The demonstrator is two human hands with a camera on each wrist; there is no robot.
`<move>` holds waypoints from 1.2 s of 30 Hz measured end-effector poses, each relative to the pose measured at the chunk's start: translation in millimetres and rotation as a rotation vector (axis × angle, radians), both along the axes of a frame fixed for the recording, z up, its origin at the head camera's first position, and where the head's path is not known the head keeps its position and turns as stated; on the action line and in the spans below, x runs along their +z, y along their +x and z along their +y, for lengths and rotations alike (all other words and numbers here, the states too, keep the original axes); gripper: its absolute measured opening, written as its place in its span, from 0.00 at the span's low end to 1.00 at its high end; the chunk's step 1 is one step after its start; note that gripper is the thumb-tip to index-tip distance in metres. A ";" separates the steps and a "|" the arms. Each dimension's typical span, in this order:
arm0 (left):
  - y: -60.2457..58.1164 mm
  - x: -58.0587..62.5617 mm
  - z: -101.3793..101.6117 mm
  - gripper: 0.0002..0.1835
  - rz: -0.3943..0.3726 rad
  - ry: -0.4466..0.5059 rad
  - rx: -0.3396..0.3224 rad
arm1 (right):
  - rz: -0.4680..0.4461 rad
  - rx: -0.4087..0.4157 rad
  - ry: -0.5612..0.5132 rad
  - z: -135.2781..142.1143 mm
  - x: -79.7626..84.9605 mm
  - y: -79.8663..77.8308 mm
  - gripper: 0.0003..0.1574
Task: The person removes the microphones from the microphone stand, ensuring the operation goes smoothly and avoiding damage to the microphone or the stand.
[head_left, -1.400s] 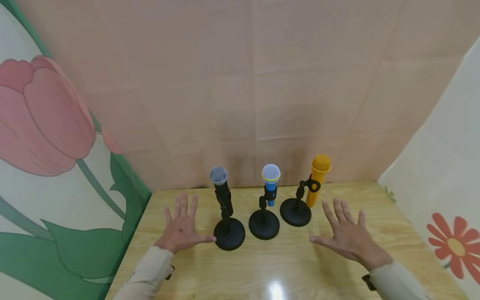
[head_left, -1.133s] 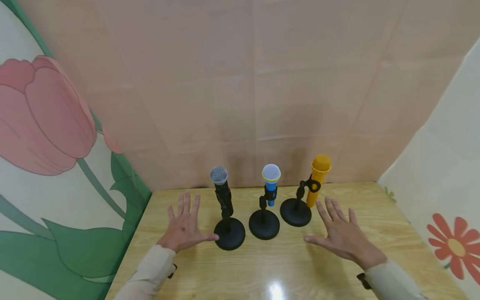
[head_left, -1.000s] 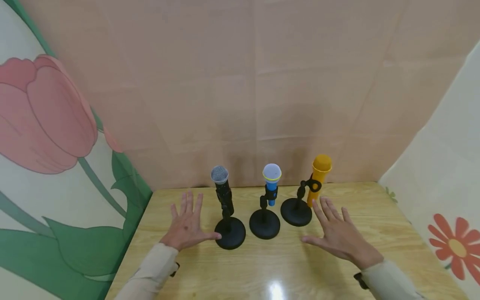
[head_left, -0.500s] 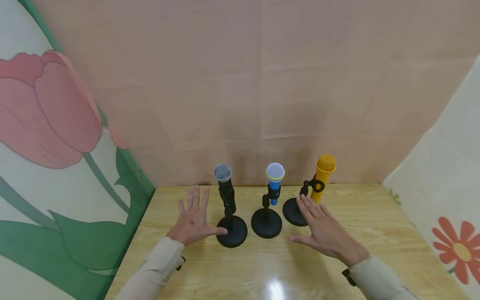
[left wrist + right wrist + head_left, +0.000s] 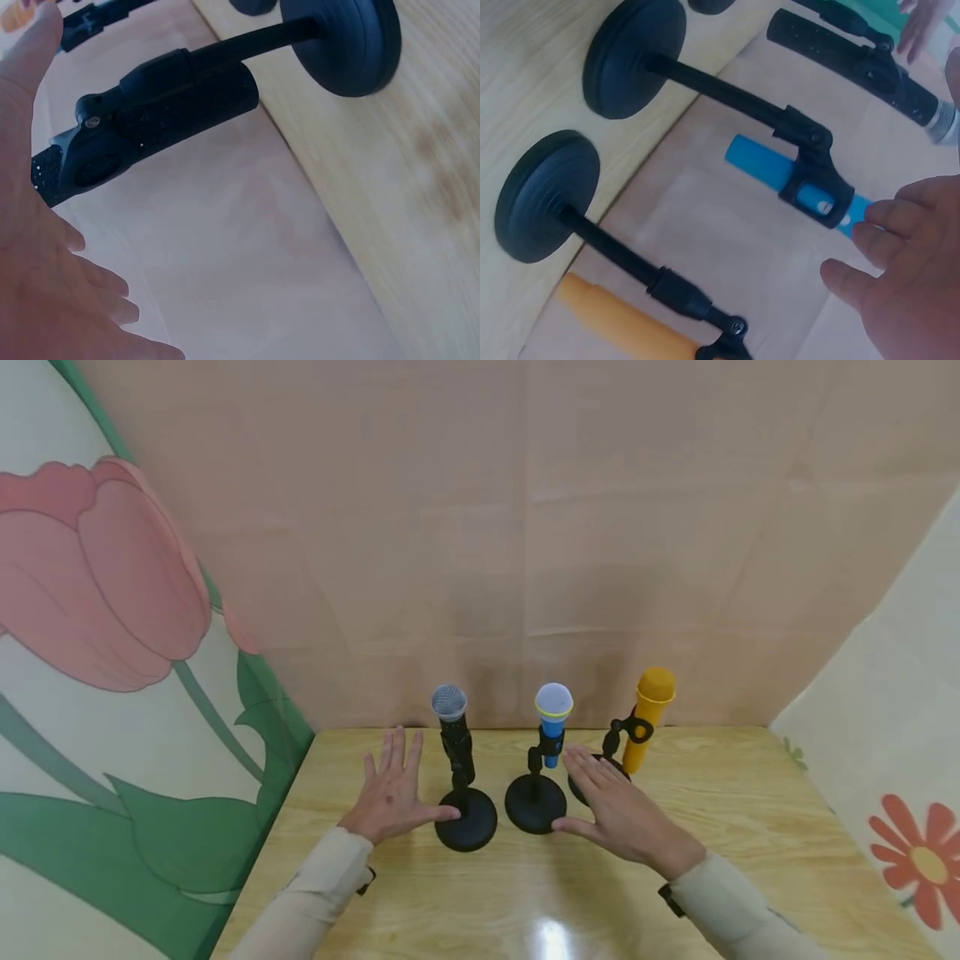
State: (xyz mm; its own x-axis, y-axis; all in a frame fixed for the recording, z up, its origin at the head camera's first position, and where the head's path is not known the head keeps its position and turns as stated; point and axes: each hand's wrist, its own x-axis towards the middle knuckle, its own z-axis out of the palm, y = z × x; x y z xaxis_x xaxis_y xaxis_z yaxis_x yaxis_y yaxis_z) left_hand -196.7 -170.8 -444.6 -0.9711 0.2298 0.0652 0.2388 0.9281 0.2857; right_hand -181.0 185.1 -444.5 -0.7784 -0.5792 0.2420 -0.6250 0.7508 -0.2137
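Three microphones stand on the table, each in the clip of a small black desk stand. At left is a black microphone (image 5: 457, 752) with a silver mesh head, in the middle a blue microphone (image 5: 553, 727) with a white head, at right an orange microphone (image 5: 648, 718). My left hand (image 5: 390, 797) has its fingers spread beside the black one, its thumb overlapping that stand's base (image 5: 467, 831) in the head view. My right hand (image 5: 618, 810), fingers extended, overlaps the orange microphone's stand base (image 5: 547, 196). Its fingertips reach close to the blue microphone (image 5: 761, 161). Both hands hold nothing.
The wooden table (image 5: 480, 902) ends against a pinkish backdrop (image 5: 525, 543) just behind the microphones. A tulip-patterned panel (image 5: 105, 568) stands at left and a white panel with a red flower (image 5: 926, 864) at right.
My right hand has moved left, from right of the orange microphone to in front of its stand. My left hand has edged slightly forward and right. The view has shifted a little; the microphones remain standing.
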 end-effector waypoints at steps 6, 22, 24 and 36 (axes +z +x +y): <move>-2.1 0.2 1.0 0.74 0.001 0.000 0.005 | -0.025 0.057 -0.041 -13.4 2.5 -4.6 0.58; -9.4 0.2 7.5 0.67 0.054 0.105 -0.006 | -0.141 0.099 -0.098 -44.6 8.8 -25.1 0.55; -10.6 -0.5 10.1 0.64 0.077 0.146 -0.008 | -0.175 0.105 -0.112 -49.8 10.6 -28.8 0.54; -14.0 -11.9 20.7 0.49 0.113 0.370 0.043 | -0.271 0.143 -0.233 -77.8 11.7 -49.8 0.48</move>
